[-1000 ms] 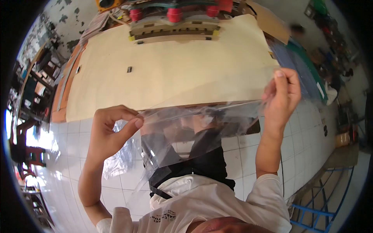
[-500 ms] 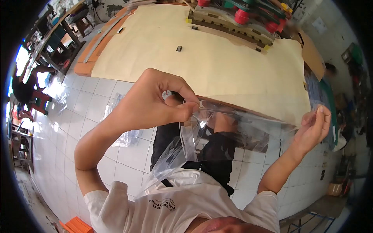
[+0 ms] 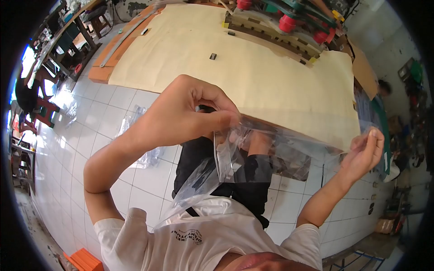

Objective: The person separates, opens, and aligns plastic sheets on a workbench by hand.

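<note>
A sheet of clear plastic film [image 3: 289, 151] hangs stretched between my hands above my lap, in front of the table edge. My left hand [image 3: 194, 108] pinches its upper left part between thumb and fingers. At the right, my right hand [image 3: 365, 149] grips the other end with the fingers closed. A loose clear strip trails from the left side of the film down across my shorts and shirt. Glare and folds hide some of the film's outline.
Pale yellow paper covers the table [image 3: 280, 74]; a small dark block [image 3: 213, 56] lies on it. A long slotted bar [image 3: 271, 38] and a green machine with red knobs [image 3: 287, 23] stand behind. A metal ruler [image 3: 122, 45] lies left. Clear plastic [image 3: 147, 156] rests on the floor.
My left hand has shifted slightly to the right, its pinch now nearer the middle of the film. My right hand stays nearly in place. The camera view has tilted a little.
</note>
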